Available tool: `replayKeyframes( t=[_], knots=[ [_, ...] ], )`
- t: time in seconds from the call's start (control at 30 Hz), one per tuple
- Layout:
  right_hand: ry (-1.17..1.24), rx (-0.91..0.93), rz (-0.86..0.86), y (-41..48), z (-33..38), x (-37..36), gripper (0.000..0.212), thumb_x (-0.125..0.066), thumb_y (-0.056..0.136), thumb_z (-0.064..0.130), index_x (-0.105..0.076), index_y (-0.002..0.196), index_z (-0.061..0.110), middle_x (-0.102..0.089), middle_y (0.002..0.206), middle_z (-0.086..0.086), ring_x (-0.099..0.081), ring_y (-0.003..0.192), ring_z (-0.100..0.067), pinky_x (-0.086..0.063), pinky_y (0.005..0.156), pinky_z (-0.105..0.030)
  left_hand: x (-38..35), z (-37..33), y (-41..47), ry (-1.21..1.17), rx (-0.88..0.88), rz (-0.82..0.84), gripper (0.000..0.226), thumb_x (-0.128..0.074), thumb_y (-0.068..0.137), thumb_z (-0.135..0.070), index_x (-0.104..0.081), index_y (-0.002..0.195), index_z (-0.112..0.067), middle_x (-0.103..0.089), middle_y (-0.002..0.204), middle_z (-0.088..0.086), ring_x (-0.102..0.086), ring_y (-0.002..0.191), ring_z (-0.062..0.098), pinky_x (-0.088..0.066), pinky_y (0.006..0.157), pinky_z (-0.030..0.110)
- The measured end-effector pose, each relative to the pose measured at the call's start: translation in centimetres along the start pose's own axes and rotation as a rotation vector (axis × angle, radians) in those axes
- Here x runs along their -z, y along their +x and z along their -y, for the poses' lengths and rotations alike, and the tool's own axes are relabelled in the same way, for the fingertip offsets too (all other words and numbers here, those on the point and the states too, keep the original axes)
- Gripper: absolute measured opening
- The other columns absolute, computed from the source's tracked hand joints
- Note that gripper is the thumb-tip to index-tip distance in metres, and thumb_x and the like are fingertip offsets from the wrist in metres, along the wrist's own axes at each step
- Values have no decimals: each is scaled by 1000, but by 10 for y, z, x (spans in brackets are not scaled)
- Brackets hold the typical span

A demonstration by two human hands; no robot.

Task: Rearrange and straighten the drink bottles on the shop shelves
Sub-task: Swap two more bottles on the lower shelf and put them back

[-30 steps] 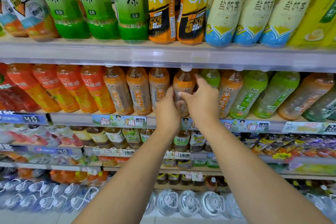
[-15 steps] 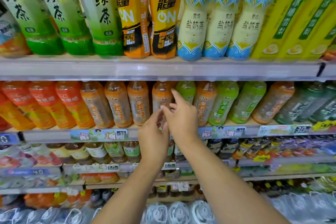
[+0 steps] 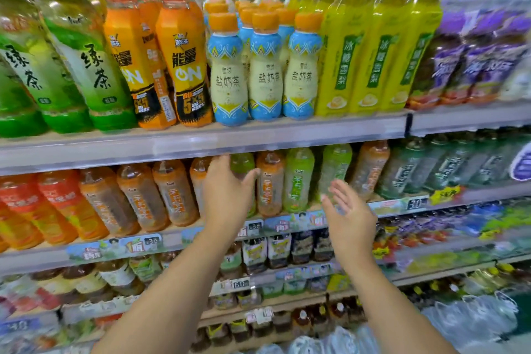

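Observation:
On the middle shelf (image 3: pixel 201 234) stands a row of tea bottles with orange labels (image 3: pixel 175 192), then green-labelled ones (image 3: pixel 297 178). My left hand (image 3: pixel 227 192) is raised in front of a green bottle (image 3: pixel 242 164) there, fingers spread around it; whether it grips is unclear. My right hand (image 3: pixel 349 218) hovers open, palm leftward, in front of a pale green bottle (image 3: pixel 336 167), apart from it. The upper shelf (image 3: pixel 258 138) holds green tea bottles (image 3: pixel 94 66), orange energy drinks (image 3: pixel 184 60), blue-and-cream milk tea bottles (image 3: pixel 265 72) and yellow pear drinks (image 3: pixel 373 46).
Purple-labelled bottles (image 3: pixel 477 66) stand at the upper right and dark green bottles (image 3: pixel 448 167) at the middle right. Red-orange juice bottles (image 3: pixel 60 204) fill the middle left. Lower shelves carry smaller bottles (image 3: pixel 278 250), price tags, and large water jugs (image 3: pixel 474 316) at floor level.
Both hands left the orange-labelled bottle they held together and parted. The left hand shifted right onto a green bottle; the right hand swung out to the right, open. The view tilted upward.

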State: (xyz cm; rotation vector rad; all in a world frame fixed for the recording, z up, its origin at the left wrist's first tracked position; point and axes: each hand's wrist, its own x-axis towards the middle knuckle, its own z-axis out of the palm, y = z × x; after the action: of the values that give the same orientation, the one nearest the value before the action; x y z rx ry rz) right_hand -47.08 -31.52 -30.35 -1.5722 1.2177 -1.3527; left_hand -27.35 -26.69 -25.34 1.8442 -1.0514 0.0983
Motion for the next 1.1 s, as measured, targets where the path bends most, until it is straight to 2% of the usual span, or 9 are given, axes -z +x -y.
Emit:
replayKeyframes(
  t=[0.23,0.37,0.47,0.6,0.73,0.83,0.9,0.97,1.1],
  knots=[
    [-68,79,-59,55,-8,42,47,-71,88,14,-58,134,14,-62,134,-7,-56,114,-9,-42,93,-15,-23,-11,15,78,137,-24,43,-77,78,-35,-63,98,0,-66,89,19,-63,85,38,-50,67,39],
    [-185,156,-109,77,-12,54,46,-69,90,15,-57,134,9,-59,137,-11,-56,123,-23,-43,102,-31,-31,-10,12,67,162,-68,30,-75,81,-30,-57,80,-6,-65,78,17,-64,76,37,-42,58,33],
    [-228,159,-147,95,-15,60,49,-67,91,14,-53,137,6,-53,143,-12,-49,131,-25,-32,103,-22,-33,-8,4,30,125,-97,31,-75,81,-29,-58,97,-9,-67,87,12,-64,82,33,-47,66,36],
    [-259,131,-173,114,-18,56,55,-68,90,14,-47,140,3,-46,148,-16,-43,137,-29,-27,108,-24,-31,-7,-16,-21,90,-148,57,-78,79,-30,-57,127,-8,-65,121,10,-57,113,27,-47,94,38],
    [-284,122,-218,124,-22,52,58,-69,89,15,-44,140,0,-45,147,-19,-44,134,-34,-32,110,-36,-29,-6,-32,-28,7,-153,52,-81,75,-29,-60,122,-18,-64,120,-1,-52,111,12,-39,90,23],
    [-352,157,-233,131,-25,51,60,-72,85,14,-47,136,-4,-50,141,-24,-45,128,-41,-31,105,-36,-23,-6,-34,22,1,-136,53,-80,75,-34,-61,122,-18,-63,125,0,-53,116,15,-42,94,27],
    [-389,165,-227,134,-26,49,63,-75,83,17,-48,135,-3,-52,138,-24,-44,125,-43,-30,103,-38,-19,-7,-36,35,40,-111,55,-80,74,-37,-61,122,-19,-68,116,1,-61,103,22,-51,85,34],
    [-395,145,-209,136,-27,47,66,-76,82,20,-46,136,-2,-52,138,-23,-42,127,-41,-32,106,-42,-14,-8,-41,16,57,-109,53,-81,73,-38,-62,120,-22,-71,88,-2,-59,69,17,-46,60,24],
    [-324,64,-201,138,-29,43,68,-79,79,20,-42,134,3,-52,137,-23,-50,122,-43,-43,99,-53,-5,-7,-59,-116,31,-115,48,-83,71,-30,-65,115,-22,-70,82,-7,-59,67,4,-39,60,1]
  ],
)
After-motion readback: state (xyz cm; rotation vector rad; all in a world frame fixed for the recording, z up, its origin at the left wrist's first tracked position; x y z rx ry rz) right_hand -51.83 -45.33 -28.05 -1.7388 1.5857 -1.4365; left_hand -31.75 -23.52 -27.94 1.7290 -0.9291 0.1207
